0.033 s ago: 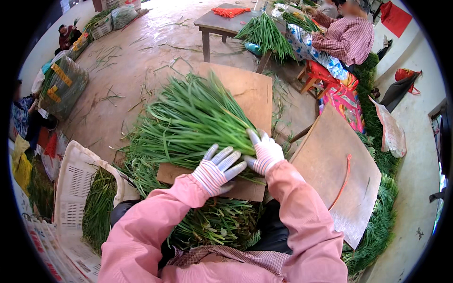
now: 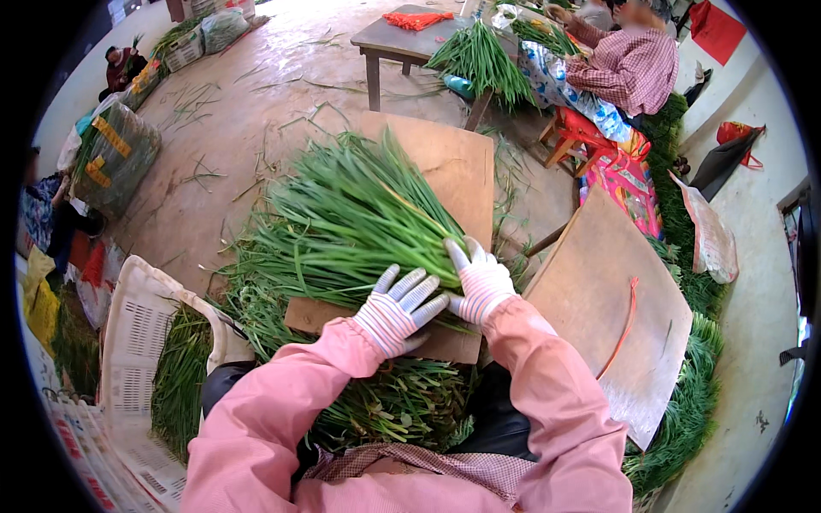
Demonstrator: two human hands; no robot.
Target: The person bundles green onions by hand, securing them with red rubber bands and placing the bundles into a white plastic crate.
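A large loose bunch of garlic chives [image 2: 359,218] lies across a wooden board [image 2: 449,162] in front of me, leaves fanned toward the far left. At its stem end, my right hand [image 2: 479,278] curls round the stalks, thumb low and fingers over the top. My left hand [image 2: 400,306] rests along the near side of the bunch with its fingers stretched out and spread. The two hands nearly meet at the thumb and fingertips. Both wear white gloves with striped cuffs and greyish fingers. The stalks' cut ends are mostly hidden by the right hand.
More chives [image 2: 393,402] lie beneath the board by my lap. A white plastic crate [image 2: 141,333] with greens stands at left. On a second board [image 2: 611,316] at right lies an orange strip [image 2: 623,333]. Beyond, a co-worker [image 2: 629,68] sits at a table [image 2: 398,38].
The hands have shifted very slightly and the bunch's leaves have moved a little. The right hand stays at the stem end and the left keeps its spread fingers against the near side.
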